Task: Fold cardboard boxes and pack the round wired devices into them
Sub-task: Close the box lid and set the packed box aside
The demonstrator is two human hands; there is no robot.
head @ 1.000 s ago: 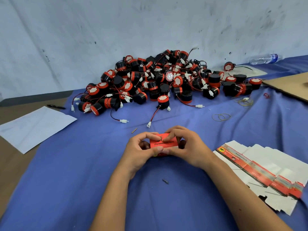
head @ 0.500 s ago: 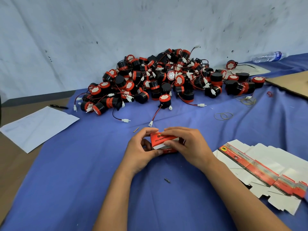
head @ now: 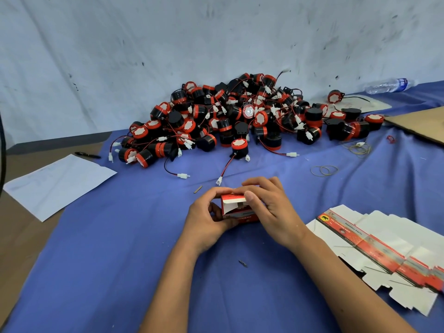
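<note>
Small red box [head: 236, 207] held between both hands just above blue cloth [head: 120, 236], long axis left-right. L hand [head: 206, 219] curled round left end and underside; R hand [head: 269, 207] clamps right side, thumb on white top flap, half-open. Tuck prob R's job. Device pile [head: 240, 118] well beyond; flat blanks [head: 374, 246] to R.

One box [head: 236, 209], two hands [head: 242, 212], one bottle [head: 388, 85], one pen [head: 87, 155].
</note>
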